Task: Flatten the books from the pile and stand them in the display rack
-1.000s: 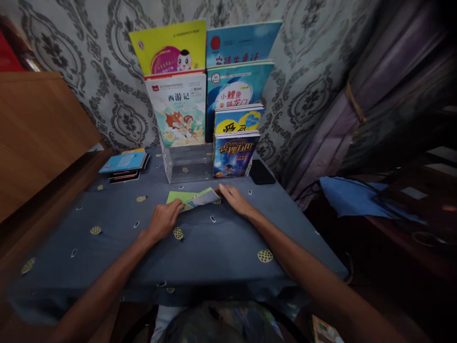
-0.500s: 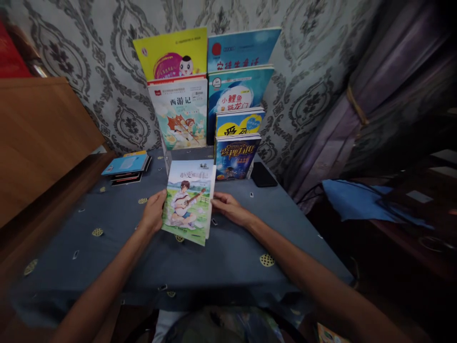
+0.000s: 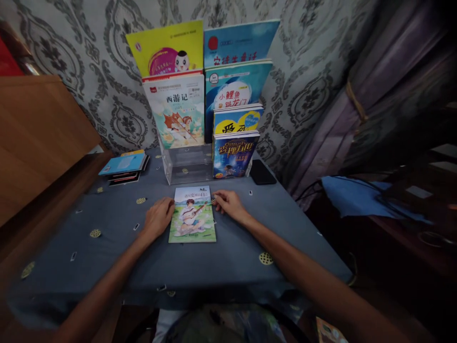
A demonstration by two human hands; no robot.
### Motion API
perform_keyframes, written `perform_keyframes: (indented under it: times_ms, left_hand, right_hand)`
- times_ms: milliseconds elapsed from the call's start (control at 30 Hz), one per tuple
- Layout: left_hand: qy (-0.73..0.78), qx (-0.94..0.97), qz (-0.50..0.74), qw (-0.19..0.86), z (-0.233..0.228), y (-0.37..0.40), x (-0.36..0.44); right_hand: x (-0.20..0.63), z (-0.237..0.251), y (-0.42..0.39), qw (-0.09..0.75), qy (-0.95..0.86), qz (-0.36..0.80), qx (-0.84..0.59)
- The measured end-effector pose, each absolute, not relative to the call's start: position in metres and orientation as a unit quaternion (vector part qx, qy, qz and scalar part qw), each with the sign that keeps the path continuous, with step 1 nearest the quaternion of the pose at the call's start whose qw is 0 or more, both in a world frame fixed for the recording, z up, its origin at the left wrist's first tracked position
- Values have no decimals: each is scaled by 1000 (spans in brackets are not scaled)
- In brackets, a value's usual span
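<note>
A thin book (image 3: 193, 221) with a drawing of a seated guitar player on its cover appears to lie flat on the blue tablecloth in front of me. My left hand (image 3: 159, 216) is at its left edge, fingers curled and touching the side near the upper corner. On the opposite edge sits my right hand (image 3: 228, 205), its thumb and bent fingers closed in against the upper right side. Both hands grip the book between them from its two sides. Just behind it stands a clear acrylic book rack (image 3: 187, 174), its front left tier showing bare.
In the rack stand a white book (image 3: 178, 112), a yellow-green book (image 3: 167, 45), teal books (image 3: 237, 83) and a dark blue book (image 3: 233, 155). A stack of small books (image 3: 124, 164) lies left, a black phone (image 3: 263, 172) right. A wooden cabinet (image 3: 43, 143) borders the table's left.
The book has come down from a raised, tilted pose with its pages slightly apart to lying closed on the table. Both hands stayed at its sides, and the rack's front left tier is now uncovered.
</note>
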State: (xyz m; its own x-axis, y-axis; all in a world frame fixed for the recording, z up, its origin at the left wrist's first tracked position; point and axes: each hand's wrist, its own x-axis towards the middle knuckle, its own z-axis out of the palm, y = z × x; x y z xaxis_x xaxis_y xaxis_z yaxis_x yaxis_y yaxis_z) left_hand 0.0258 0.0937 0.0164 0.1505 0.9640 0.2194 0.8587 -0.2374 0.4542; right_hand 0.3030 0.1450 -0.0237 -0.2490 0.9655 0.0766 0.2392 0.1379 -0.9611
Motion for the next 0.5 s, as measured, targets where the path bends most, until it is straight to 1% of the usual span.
perform_keyframes:
  times_ms: [33, 100, 200, 233, 300, 500]
  left_hand:
    - [590, 775, 213, 72, 12, 96, 26]
    - [568, 799, 196, 36, 2, 101, 26]
    - [562, 805, 188, 20, -12, 111, 24]
    - [561, 806, 186, 21, -14, 115, 23]
    - [560, 806, 189, 25, -17, 122, 21]
    - [554, 805, 210, 41, -15, 138, 22]
  right_hand:
    - [303, -22, 142, 397, -652, 439, -474]
    - [302, -19, 136, 392, -692, 366, -483]
    - [299, -16, 130, 348, -769, 232, -484]
    - [298, -16, 129, 334, -784, 205, -481]
    - [298, -16, 129, 323, -795, 193, -476]
    - [298, -17, 131, 334, -788, 207, -474]
